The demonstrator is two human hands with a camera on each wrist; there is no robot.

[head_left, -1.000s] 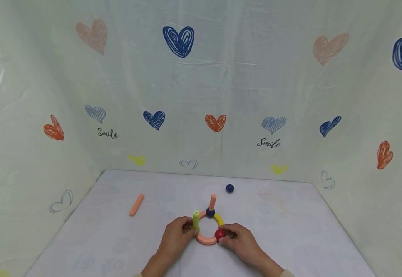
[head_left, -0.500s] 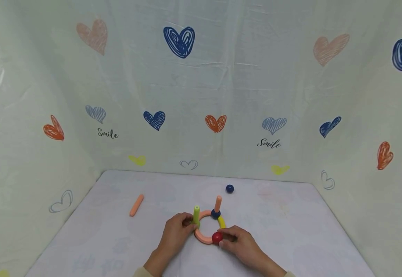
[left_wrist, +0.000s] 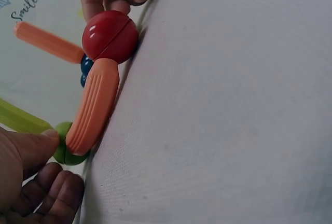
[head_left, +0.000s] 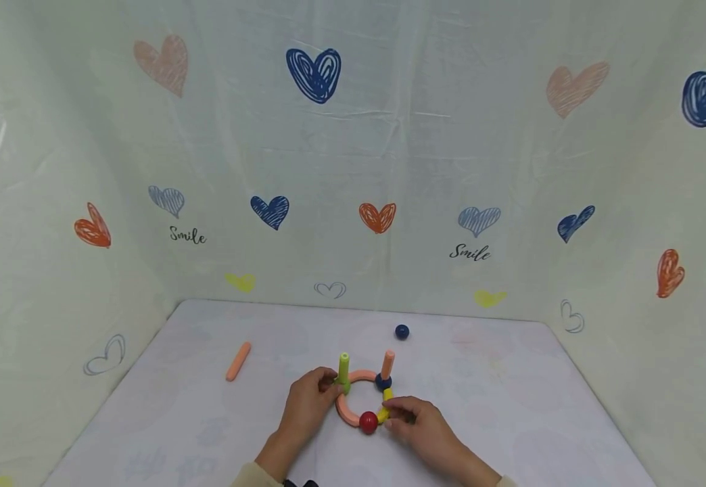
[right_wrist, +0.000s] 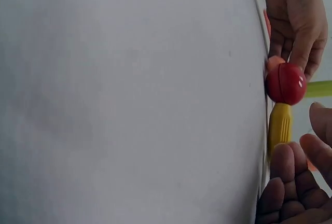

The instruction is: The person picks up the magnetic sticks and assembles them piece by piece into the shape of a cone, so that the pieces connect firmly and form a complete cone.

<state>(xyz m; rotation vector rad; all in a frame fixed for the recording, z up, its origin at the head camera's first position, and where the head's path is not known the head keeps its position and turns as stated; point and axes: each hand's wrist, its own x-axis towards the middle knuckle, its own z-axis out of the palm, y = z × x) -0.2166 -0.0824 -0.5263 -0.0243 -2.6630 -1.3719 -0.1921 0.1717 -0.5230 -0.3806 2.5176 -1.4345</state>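
A ring of curved sticks and balls lies on the table in the head view. My left hand (head_left: 308, 406) pinches the green ball (left_wrist: 63, 154) at its left side, under an upright lime-green stick (head_left: 343, 368). My right hand (head_left: 416, 423) grips the yellow curved stick (right_wrist: 280, 124) at the right side, fingertips partly covering it. The red ball (head_left: 368, 423) sits at the near side, joined to the yellow stick and to an orange curved stick (left_wrist: 96, 105). At the far right of the ring, a dark blue ball (head_left: 383, 382) carries an upright orange stick (head_left: 387, 364).
A loose orange stick (head_left: 239, 361) lies on the white table (head_left: 164, 399) to the left. Beyond the ring is a loose dark blue ball (head_left: 402, 332). A curtain (head_left: 353, 149) printed with hearts stands behind and at both sides.
The ring has turned clockwise in the head view: red ball toward the left, blue ball rightward, green ball away from me. My right fingers have passed from the red ball to the yellow stick.
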